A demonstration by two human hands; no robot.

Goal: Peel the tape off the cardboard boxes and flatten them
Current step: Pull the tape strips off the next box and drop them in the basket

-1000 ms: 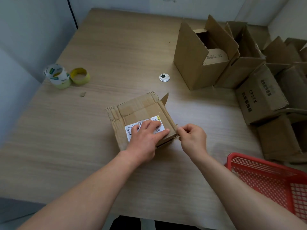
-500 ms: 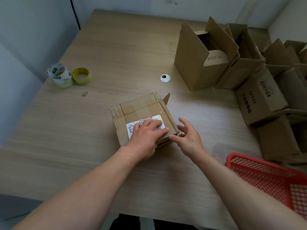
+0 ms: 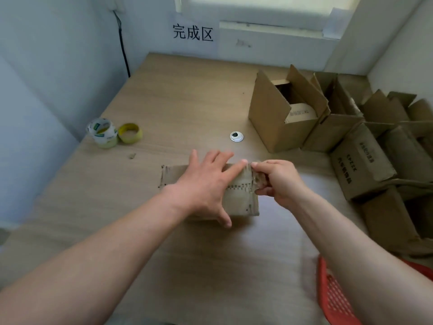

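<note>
Wood table (image 3: 187, 109), pale-blue corner walls (image 3: 46, 66); I count two tape rolls (image 3: 103, 133), one red basket (image 3: 332, 299). Left hand (image 3: 203, 186) flat, fingers spread, on the box (image 3: 241, 198) mid-table; right hand (image 3: 278, 181) pinches tape (image 3: 260, 180) at its right edge.

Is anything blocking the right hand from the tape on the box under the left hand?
Nothing visible does. The right hand pinches the tape at the right edge of the box, while the left hand presses flat on its top, beside the pinch rather than over it.
</note>
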